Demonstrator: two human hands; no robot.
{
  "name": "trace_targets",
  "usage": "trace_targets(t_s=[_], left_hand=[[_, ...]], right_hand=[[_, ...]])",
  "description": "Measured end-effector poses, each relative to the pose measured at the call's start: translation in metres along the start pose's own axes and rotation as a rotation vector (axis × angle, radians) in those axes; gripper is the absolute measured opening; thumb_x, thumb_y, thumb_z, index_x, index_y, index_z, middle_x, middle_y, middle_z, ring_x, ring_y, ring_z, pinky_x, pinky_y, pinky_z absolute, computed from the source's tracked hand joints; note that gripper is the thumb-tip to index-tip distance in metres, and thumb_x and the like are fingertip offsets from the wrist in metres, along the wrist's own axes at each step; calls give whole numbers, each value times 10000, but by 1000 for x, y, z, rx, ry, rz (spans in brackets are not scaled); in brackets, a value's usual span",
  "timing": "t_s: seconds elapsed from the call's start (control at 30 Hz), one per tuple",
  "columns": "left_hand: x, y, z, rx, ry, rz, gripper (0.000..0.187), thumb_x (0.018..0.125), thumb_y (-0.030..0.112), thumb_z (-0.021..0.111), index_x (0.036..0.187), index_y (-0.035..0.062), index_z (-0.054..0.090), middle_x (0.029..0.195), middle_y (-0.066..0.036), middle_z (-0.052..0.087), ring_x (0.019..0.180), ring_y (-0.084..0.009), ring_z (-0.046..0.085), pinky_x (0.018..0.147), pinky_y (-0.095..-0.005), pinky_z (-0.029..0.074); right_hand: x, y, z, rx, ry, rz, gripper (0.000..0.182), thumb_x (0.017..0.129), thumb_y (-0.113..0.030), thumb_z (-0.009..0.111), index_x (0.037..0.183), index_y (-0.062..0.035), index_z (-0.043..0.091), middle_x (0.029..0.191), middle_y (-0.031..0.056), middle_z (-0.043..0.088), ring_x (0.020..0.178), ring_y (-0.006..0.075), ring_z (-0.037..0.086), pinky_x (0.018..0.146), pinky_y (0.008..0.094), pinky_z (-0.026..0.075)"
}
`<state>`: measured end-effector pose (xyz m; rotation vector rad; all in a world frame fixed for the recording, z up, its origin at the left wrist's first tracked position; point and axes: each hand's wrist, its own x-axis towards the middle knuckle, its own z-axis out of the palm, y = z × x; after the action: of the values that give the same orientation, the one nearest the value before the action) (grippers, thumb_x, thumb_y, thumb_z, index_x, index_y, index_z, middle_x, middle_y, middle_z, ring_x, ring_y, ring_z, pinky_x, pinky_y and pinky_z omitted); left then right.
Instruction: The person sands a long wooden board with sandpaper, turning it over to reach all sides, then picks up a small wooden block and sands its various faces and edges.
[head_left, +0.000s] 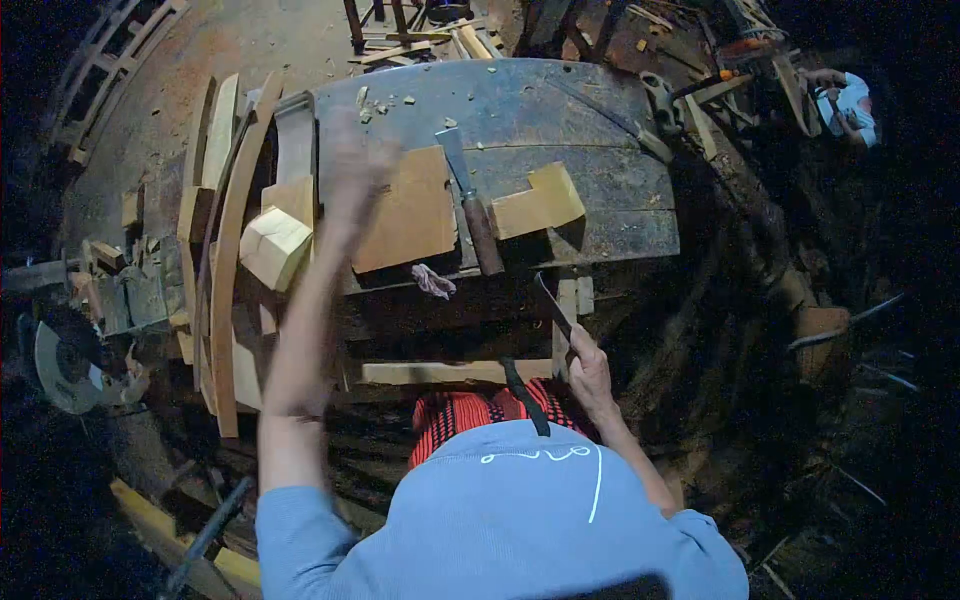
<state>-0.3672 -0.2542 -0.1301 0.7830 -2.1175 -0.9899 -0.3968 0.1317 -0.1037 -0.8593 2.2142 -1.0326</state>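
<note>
My left hand [362, 165] is smeared by motion above the bench, at the left edge of a flat square wooden board [415, 210]; its fingers cannot be made out. At the bench's front edge, my right hand [588, 368] is closed around a dark, narrow blade-like tool [553, 308] whose tip points up and away from me. A wide chisel [470, 205] with a brown wooden handle lies between the board and an L-shaped wooden block [540, 202]. Near the front edge sits a crumpled pale rag [433, 281].
Curved wooden strips [245, 200] and a chunky cut block [276, 244] stand at the bench's left. A long thin tool [610, 115] lies at the back right of the bench [620, 190]. A circular blade [65, 365] is far left. Another person [850, 108] is at the far right.
</note>
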Motion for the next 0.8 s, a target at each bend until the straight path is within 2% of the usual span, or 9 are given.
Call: trace_targets(t_s=[0.07, 0.1, 0.2, 0.3, 0.4, 0.47, 0.57, 0.67, 0.8], left_hand=[[-22, 25, 81, 310, -340, 194, 857, 605, 410, 730, 1233, -8, 323, 1237, -216, 325, 1155, -339, 317, 972, -417, 274], [-43, 44, 117, 313, -331, 226, 922, 655, 401, 701, 1340, 45, 196, 1314, -270, 267, 1239, -413, 229, 1012, -474, 212], [-75, 76, 191, 437, -532, 189, 877, 710, 349, 656, 1366, 97, 132, 1334, -295, 198, 1245, -477, 153, 988, -580, 153], [-91, 50, 250, 563, -534, 227, 673, 769, 91, 470, 1368, 145, 166, 1333, -315, 194, 1249, -485, 138, 961, -641, 93], [-88, 42, 271, 599, -453, 215, 754, 740, 209, 565, 1367, 131, 153, 1298, -334, 222, 1233, -479, 180, 958, -638, 104], [-81, 54, 257, 508, -498, 178, 830, 699, 288, 616, 1363, 120, 148, 1278, -344, 233, 1216, -475, 210, 969, -609, 129], [-62, 95, 234, 238, -556, 95, 992, 607, 434, 693, 1358, 104, 135, 1251, -360, 237, 1187, -472, 244, 978, -545, 193], [-61, 127, 213, 80, -628, -39, 1055, 587, 525, 708, 1344, 52, 146, 1203, -339, 308, 1098, -450, 361, 921, -453, 336], [-105, 117, 195, -487, -823, -503, 1090, 559, 507, 751, 1306, -58, 193, 1120, -270, 469, 1026, -343, 498, 867, -410, 411]], right_hand=[[-3, 7, -3, 41, 8, 38, 622, 623, 103, 327, 1216, -43, 444, 1241, 131, 454, 1186, 277, 396, 1019, 356, 278], [-5, 10, -6, 46, 21, 46, 622, 623, 103, 327, 1216, -43, 444, 1241, 131, 454, 1186, 277, 396, 1019, 356, 278], [-18, 23, -16, 2, 61, 133, 543, 694, 78, 363, 1216, -48, 445, 1224, 140, 466, 1169, 285, 413, 1004, 346, 298], [-32, 52, -27, 90, 102, 237, 467, 746, 15, 422, 1209, -37, 451, 1215, 159, 468, 1159, 298, 422, 985, 327, 317], [-47, 83, -30, 87, 166, 382, 433, 777, -68, 466, 1207, -19, 444, 1099, 194, 534, 1058, 305, 489, 895, 357, 381], [-54, 103, -26, 30, 366, 408, 210, 787, -97, 475, 933, 41, 539, 628, 104, 531, 550, 135, 456, 507, 319, 380], [-43, 86, -51, 189, 224, 655, 170, 804, -141, 484, 762, 24, 502, 537, 47, 447, 515, 108, 414, 456, 321, 326], [-37, 95, -55, 203, 371, 453, 219, 806, -159, 495, 646, -23, 433, 477, -1, 358, 472, 98, 364, 435, 316, 277], [-7, 82, -45, 961, 652, 499, 108, 792, -136, 514, 744, -67, 448, 719, 2, 462, 691, 88, 433, 597, 268, 344]])
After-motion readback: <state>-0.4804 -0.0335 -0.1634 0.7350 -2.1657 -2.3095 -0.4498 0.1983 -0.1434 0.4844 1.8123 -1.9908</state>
